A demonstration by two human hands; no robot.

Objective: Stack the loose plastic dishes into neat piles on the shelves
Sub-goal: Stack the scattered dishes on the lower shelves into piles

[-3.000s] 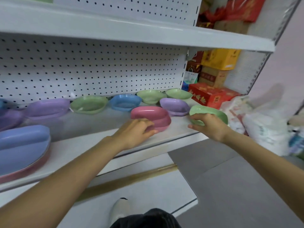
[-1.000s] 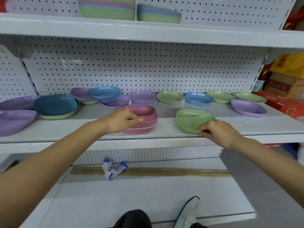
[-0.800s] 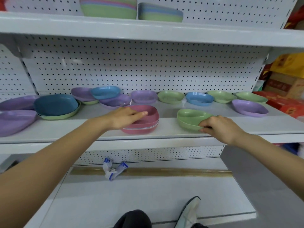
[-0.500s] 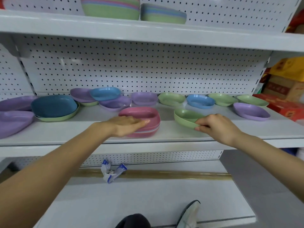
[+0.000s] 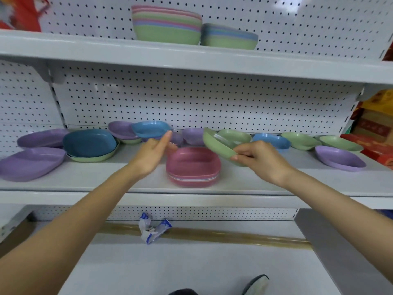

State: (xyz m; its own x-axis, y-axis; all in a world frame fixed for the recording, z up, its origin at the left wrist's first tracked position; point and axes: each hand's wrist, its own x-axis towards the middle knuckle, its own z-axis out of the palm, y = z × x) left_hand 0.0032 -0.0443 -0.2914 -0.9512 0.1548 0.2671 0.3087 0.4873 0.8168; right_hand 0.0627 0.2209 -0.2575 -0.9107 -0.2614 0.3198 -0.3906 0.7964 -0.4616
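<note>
**Hands.** The right hand grips the green dish by its near edge only. The left hand is released, with its fingers straight and holding nothing, just left of the pink pile. Its forefinger reaches toward a blue dish; we cannot tell whether they touch.

**Position.** The green dish hangs tilted above the right rear corner of the pink pile, clear of the shelf.

**Risks, in our judgement.**
- A one-edge grip on a steeply tilted dish may slip, and the dish could drop onto the pile or past the shelf front.
- The pile sits near the front lip and neither hand steadies it, so a hard or off-centre landing could push it forward.
- If the corners are not lined up, the dish would sit askew instead of nesting.

**Appearance.** The dish is pale green, shallow and rounded-square, of smooth matte plastic that is probably light. A second rim line inside suggests two nested dishes, but we cannot confirm this. Other loose dishes lie singly along the shelf.
</note>
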